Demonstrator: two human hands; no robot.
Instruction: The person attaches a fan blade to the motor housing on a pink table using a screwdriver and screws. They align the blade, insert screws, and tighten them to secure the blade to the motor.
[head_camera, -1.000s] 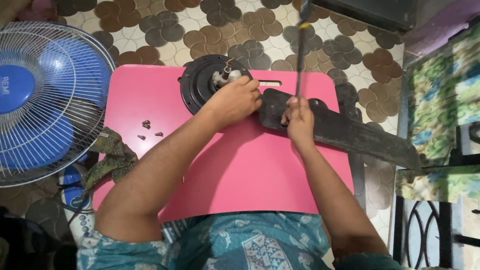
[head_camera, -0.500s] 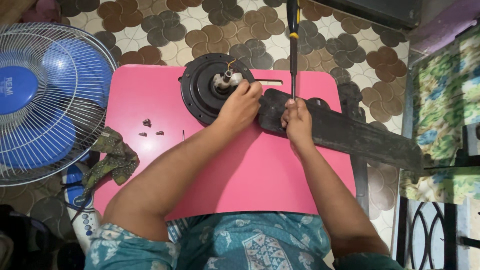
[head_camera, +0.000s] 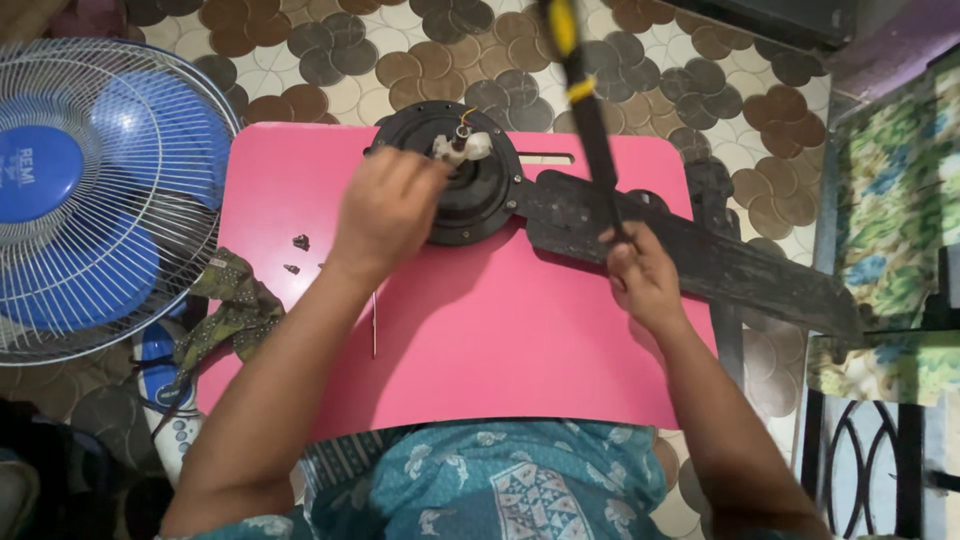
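Pink smooth plastic table, one, rounded corners, in front of the person. Nearest on it: one thin metal rod lying bare, just beside the left forearm. Two hands. Right hand closed around the tip end of one screwdriver, black shaft, yellow-black handle, blurred, tilted up and away; hand sits over the blade. Left hand loosely curled, fingers on the motor's near-left rim; whether it grips, cannot tell. One blade, dark, flat, dusty-rough, running right off the table edge, joined to the one motor, round black metal disc with white hub and short wire at the far table edge. Small screws, about three, left of the hand. One green cloth at the left edge. One blue fan, wire cage, on the patterned tile floor.

Versus half a second ago: left hand moved from motor's right side to its left, right hand slid back toward the body, screwdriver went from upright to slanted.
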